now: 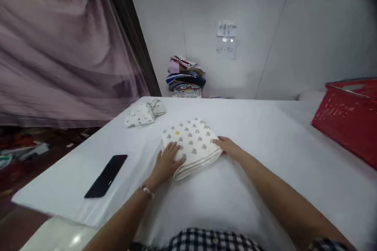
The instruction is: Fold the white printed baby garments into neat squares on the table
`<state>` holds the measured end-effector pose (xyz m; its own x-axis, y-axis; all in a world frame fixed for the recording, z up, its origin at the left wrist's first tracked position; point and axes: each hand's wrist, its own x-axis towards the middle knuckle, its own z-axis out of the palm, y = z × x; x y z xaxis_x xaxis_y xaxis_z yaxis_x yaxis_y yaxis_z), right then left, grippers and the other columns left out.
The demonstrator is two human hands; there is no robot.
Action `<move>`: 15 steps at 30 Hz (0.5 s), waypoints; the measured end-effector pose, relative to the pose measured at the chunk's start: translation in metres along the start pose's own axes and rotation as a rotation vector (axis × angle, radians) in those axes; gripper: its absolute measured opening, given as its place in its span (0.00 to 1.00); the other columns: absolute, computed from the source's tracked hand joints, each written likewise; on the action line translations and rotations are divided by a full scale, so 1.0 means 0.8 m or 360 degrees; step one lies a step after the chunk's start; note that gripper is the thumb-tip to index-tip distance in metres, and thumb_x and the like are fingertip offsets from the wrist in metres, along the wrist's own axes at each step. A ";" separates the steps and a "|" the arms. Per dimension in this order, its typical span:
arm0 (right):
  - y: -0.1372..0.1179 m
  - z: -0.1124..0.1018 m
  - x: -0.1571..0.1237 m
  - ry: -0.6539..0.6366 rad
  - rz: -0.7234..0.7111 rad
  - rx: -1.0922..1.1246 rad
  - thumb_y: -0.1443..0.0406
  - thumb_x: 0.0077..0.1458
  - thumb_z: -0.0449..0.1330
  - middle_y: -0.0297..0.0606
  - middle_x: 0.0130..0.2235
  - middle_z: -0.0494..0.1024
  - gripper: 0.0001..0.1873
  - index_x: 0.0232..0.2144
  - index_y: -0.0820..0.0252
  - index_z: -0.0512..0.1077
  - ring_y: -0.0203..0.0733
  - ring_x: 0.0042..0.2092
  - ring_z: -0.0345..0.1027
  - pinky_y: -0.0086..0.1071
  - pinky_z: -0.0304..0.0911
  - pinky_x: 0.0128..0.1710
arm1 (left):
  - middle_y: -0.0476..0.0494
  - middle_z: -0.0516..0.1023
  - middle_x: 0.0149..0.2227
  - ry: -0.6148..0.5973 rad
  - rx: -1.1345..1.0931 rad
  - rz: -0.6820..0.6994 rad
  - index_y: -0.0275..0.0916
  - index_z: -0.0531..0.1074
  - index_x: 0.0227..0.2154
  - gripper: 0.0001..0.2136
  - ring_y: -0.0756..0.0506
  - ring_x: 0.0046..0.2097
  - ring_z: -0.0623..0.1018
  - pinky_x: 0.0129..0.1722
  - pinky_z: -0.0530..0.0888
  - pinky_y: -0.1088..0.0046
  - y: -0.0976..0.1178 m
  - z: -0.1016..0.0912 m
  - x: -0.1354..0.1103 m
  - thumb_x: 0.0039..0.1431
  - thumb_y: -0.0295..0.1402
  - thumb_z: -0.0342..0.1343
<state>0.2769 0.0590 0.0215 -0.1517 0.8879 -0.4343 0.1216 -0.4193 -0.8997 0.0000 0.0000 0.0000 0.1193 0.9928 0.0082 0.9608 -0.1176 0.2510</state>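
Note:
A folded white cloth (191, 143) with grey printed motifs and one yellow mark lies on the white table (259, 125) in front of me. Its layered fold edges face me. My left hand (167, 160) rests on the cloth's left near side, fingers stretched out over the top. At the right corner, my right hand (228, 145) grips the cloth's edge; part of its grip is hidden by the hand itself. Farther left on the table lies a second small pile of white printed cloth (143, 113), touched by neither hand.
A black phone (106, 175) lies near the table's left edge. On the right stands a red plastic basket (347, 119). Stacked folded fabrics (187, 76) sit beyond the far edge, against a wall with paper notes (226, 29). A pink curtain (59, 39) hangs at left.

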 end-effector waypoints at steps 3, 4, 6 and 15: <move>0.030 0.011 -0.021 -0.0162 0.0014 0.0173 0.59 0.50 0.62 0.53 0.54 0.67 0.46 0.63 0.68 0.44 0.46 0.44 0.70 0.34 0.70 0.35 | 0.41 0.49 0.64 -0.0069 -0.0085 -0.0057 0.40 0.58 0.58 0.32 0.38 0.65 0.45 0.60 0.49 0.52 -0.028 -0.019 0.012 0.52 0.47 0.52; 0.039 0.014 -0.027 -0.0202 0.0017 0.0223 0.58 0.48 0.63 0.53 0.54 0.68 0.49 0.63 0.67 0.41 0.45 0.42 0.70 0.34 0.70 0.34 | 0.39 0.48 0.64 -0.0090 -0.0141 -0.0076 0.39 0.57 0.58 0.33 0.37 0.65 0.46 0.60 0.50 0.54 -0.036 -0.023 0.014 0.50 0.47 0.53; 0.053 0.018 -0.037 -0.0285 0.0021 0.0318 0.57 0.43 0.66 0.53 0.50 0.71 0.58 0.64 0.68 0.34 0.44 0.38 0.72 0.36 0.71 0.33 | 0.37 0.46 0.65 -0.0131 -0.0323 -0.0116 0.38 0.54 0.60 0.36 0.37 0.64 0.50 0.60 0.55 0.59 -0.047 -0.029 0.016 0.48 0.47 0.54; 0.070 0.013 -0.045 -0.0379 0.0065 0.0819 0.61 0.46 0.66 0.50 0.42 0.76 0.58 0.63 0.70 0.29 0.40 0.34 0.73 0.35 0.70 0.36 | 0.36 0.57 0.61 0.0272 -0.0029 -0.0131 0.37 0.64 0.53 0.23 0.37 0.60 0.61 0.57 0.61 0.56 0.005 -0.019 -0.002 0.52 0.34 0.51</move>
<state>0.2792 0.0016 -0.0137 -0.3814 0.8269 -0.4133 -0.3524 -0.5434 -0.7619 0.0001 -0.0015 0.0161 -0.0052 0.9885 0.1508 0.9608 -0.0369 0.2749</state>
